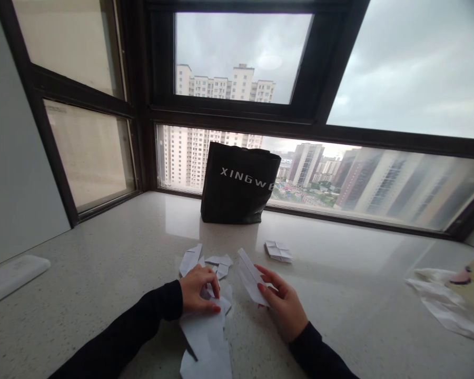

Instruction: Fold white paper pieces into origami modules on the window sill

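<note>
My right hand (282, 302) pinches a folded strip of white paper (249, 276) between thumb and fingers, holding it tilted above the counter. My left hand (200, 290) is closed, with fingers curled and the thumb pressed on a larger white paper sheet (207, 339). That sheet reaches down to the bottom edge of the view, and a narrow dark shape shows along its left side; I cannot tell what it is. Cut and folded paper pieces (190, 259) lie just beyond my left hand. Some pieces are partly hidden under its fingers.
A small folded paper stack (278, 251) lies past my right hand. A black bag (239, 184) with white lettering stands by the window. At the far right is a crumpled white plastic bag (444, 300), and a white flat object (16, 275) is at left. The counter (351, 295) is speckled white.
</note>
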Motion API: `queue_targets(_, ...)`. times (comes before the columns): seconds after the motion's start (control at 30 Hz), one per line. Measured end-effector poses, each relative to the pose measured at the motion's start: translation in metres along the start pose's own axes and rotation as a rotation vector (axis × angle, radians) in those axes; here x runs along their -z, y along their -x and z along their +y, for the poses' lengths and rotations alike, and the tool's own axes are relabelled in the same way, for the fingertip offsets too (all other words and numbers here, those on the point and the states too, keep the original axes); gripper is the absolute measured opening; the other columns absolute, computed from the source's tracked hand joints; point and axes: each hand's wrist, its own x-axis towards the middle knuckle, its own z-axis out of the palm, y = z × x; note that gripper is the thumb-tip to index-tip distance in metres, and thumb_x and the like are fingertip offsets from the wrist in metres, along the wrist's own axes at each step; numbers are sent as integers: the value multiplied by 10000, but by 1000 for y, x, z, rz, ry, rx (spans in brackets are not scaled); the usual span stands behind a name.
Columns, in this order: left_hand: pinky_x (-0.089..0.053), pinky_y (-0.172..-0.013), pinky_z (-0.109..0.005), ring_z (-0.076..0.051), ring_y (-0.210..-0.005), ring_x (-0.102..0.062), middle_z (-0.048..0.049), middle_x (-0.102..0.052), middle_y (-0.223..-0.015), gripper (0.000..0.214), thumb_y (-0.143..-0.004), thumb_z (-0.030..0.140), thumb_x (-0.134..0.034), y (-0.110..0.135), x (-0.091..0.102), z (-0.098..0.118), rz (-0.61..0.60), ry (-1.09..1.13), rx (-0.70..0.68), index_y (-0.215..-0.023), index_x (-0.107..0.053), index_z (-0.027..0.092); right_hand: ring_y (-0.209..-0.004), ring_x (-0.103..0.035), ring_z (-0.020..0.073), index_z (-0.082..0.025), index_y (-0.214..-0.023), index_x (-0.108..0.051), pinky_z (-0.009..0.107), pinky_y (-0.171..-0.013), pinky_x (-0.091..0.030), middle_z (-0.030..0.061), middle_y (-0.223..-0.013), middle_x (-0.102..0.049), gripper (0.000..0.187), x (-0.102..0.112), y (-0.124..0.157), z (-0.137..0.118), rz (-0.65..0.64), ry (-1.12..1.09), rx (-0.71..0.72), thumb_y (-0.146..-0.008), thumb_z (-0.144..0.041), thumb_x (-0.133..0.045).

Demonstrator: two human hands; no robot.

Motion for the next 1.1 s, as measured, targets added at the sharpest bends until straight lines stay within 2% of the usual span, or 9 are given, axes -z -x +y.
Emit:
queue_targets(0.1, -361, -683, -231, -138, -739, -497, 4, -617, -742, 175, -633, 340, -586, -4, 0, -1, 21, 16, -21, -547, -567, 188, -478, -480, 75, -195, -1055, -489, 203, -426, -411, 5, -787, -527, 482, -1, 1, 1, -45, -32, 53, -600, -304, -605)
queue_targets(0.27, -377, -638, -234, -131, -660, -508, -23, -601, -722, 170, -732, 233, -432, -12, 10, -10, 255, -170, 176, -734, -588, 167, -466, -455, 78, -189, -1061, -484, 199, -412, -375, 19, -806, -555, 456, -3, 2, 1, -65, 1, 90, -622, -286, -559)
queue_targets(0.37, -370, -630, -262, -150, -645, -505, -31, -584, -675, 225, -746, 218, -376, -12, 19, -19, 284, -224, 223, -695, -588, 163, -435, -422, 85, -178, -981, -551, 210, -422, -358, 0, -694, -569, 357, -2, 2, 1, -65, 115, 101, -634, -257, -517)
queue_targets(0.5, -347, -596, -300, -167, -561, -476, -24, -510, -529, 377, -747, 370, -375, -7, 24, -22, 282, -299, 261, -467, -533, 173, -486, -458, 116, -165, -820, -621, 226, -460, -369, 15, -688, -574, 256, -3, 3, -2, -96, 239, 119, -640, -201, -443)
queue_targets(0.6, -335, -588, -317, -191, -582, -471, -32, -502, -540, 407, -689, 505, -414, -4, 18, -14, 264, -388, 271, -484, -538, 176, -619, -511, 153, -169, -790, -625, 242, -529, -396, 42, -838, -580, 255, -4, 5, -5, -83, 280, 173, -636, -185, -422)
queue_targets(0.67, -334, -601, -326, -209, -621, -479, -39, -519, -575, 391, -632, 543, -470, -4, 11, -8, 243, -436, 265, -513, -552, 180, -586, -506, 145, -172, -820, -615, 238, -512, -391, 34, -811, -587, 261, -6, 6, -6, -85, 310, 170, -642, -193, -425)
queue_targets(0.8, -341, -658, -347, -229, -717, -502, -36, -565, -675, 276, -607, 472, -547, -8, -2, 0, 275, -352, 226, -573, -573, 200, -457, -434, 87, -185, -984, -525, 213, -434, -355, 18, -804, -573, 336, -7, 7, -6, -76, 246, 153, -658, -262, -494)
queue_targets(1.0, -401, -631, -272, -163, -691, -544, -28, -600, -731, 223, -709, 392, -467, -12, 1, -3, 427, -16, 201, -697, -524, 177, -518, -505, 112, -200, -1082, -402, 213, -414, -383, 28, -786, -556, 477, -9, 9, -10, -76, 55, 153, -662, -369, -553)
queue_targets(1.1, -392, -613, -282, -167, -653, -524, -27, -586, -713, 267, -677, 432, -501, -10, 0, -2, 380, -135, 186, -747, -555, 181, -497, -506, 105, -198, -1067, -412, 219, -404, -394, 32, -798, -562, 475, -8, 8, -9, -70, 41, 150, -658, -385, -565)
